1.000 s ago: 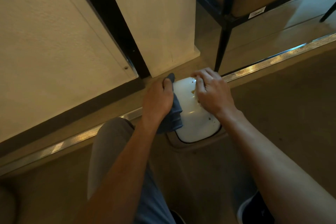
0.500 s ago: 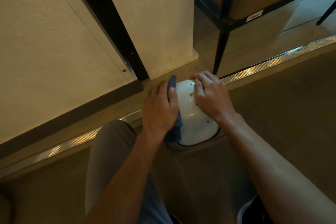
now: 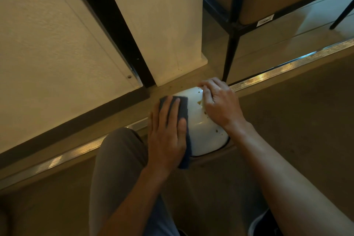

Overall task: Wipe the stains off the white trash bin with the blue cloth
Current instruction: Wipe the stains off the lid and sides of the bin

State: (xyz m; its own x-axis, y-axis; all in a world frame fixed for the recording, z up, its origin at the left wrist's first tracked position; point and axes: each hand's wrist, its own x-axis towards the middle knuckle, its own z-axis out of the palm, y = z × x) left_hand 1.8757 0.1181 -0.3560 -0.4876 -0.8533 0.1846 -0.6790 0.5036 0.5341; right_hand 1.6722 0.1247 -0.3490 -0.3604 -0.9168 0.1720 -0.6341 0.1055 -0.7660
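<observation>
Left hand (image 3: pixel 166 136) has flattened onto blue cloth (image 3: pixel 183 109), grip wide; right hand (image 3: pixel 218 105) steadies bin (image 3: pixel 203 134).

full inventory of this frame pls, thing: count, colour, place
trash bin lid: 1, white, brown stains, centre floor
blue cloth: 1, on lid's left side
metal floor strip: 1, silver, running behind bin
black furniture leg: 1, behind bin, upper right
wall panels: cream, black gap between, upper left
left hand: fingers straight, pressing cloth on lid
right hand: fingers curled, resting on lid's right side
</observation>
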